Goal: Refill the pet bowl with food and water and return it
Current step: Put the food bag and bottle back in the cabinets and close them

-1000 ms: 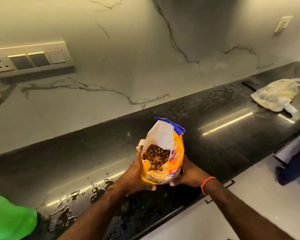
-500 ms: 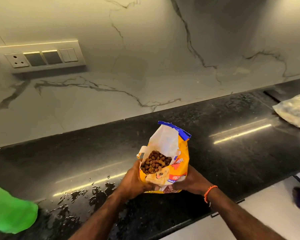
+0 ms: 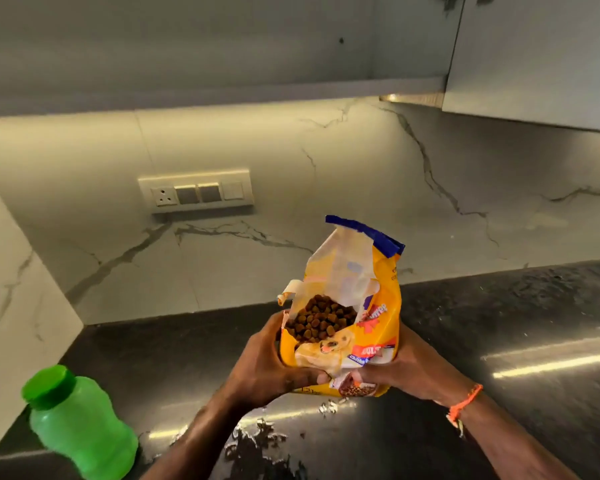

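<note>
both hands grip yellow food bag (torn open).

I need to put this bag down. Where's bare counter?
Right of the food bag the black counter lies bare up to the wall. Left is tighter: green bottle near the corner, wet patches by the front edge.
</note>
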